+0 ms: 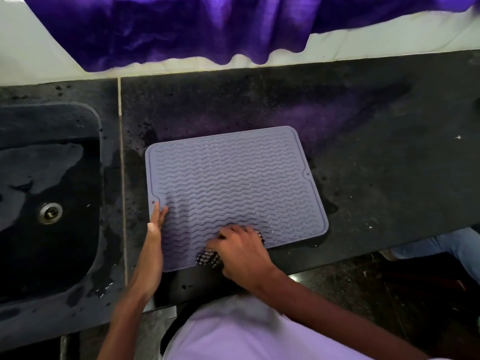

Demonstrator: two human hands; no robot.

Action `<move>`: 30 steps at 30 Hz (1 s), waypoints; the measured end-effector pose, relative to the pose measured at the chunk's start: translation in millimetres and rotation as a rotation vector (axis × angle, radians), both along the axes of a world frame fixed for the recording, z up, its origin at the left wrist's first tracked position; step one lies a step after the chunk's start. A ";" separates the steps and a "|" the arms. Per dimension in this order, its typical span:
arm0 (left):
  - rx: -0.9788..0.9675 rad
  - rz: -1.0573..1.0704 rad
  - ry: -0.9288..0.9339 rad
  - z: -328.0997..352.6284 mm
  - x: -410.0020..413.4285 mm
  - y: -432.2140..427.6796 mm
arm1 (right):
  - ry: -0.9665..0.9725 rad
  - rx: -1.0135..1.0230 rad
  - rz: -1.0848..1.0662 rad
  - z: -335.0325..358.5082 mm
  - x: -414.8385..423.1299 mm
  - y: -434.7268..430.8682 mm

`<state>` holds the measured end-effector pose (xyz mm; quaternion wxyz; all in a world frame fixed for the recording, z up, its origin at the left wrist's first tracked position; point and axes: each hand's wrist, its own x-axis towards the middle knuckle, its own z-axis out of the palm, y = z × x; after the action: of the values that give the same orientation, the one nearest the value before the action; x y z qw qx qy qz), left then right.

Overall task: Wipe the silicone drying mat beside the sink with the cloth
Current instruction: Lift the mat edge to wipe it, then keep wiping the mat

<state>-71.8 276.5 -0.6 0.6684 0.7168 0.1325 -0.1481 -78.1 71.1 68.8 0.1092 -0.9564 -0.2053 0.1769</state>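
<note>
Right-hand grip [240, 252] is closed over the checked cloth [209, 258], pressing it onto the mat's [233, 178] near edge; left hand [155, 229] lies flat and open, apparently pinning the mat's left edge against sliding.

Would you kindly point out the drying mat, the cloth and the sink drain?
drying mat [233, 178]: head view, ribbed middle.
cloth [209, 258]: head view, checked part left of the right hand.
sink drain [50, 213]: head view, metal centre.

Mat [233, 183] was lavender-grey with wavy ridges, cloth [209, 258] dark-and-white checked, desk [376, 178] speckled black, curtain [181, 29] deep purple.
</note>
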 end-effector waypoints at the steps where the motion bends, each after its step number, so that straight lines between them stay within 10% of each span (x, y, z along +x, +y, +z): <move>1: -0.004 -0.012 -0.014 0.8 -4.2 -3.2 | 0.007 -0.010 -0.018 1.4 1.5 -10.7; 16: 0.167 -0.024 -0.037 16.6 -6.2 -8.9 | 0.149 -0.432 -0.311 46.2 34.7 -183.7; 24: 0.901 0.100 -0.456 5.6 28.4 -26.3 | -0.069 0.378 -0.500 33.8 72.2 -79.4; 30: 0.943 0.013 -0.391 -11.7 63.2 -27.8 | -0.131 0.327 -0.239 1.3 106.8 52.5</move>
<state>-8.6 248.8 -12.3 0.2853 0.9540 0.0618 0.0688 28.7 123.5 70.1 0.2697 -0.9529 -0.1229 0.0644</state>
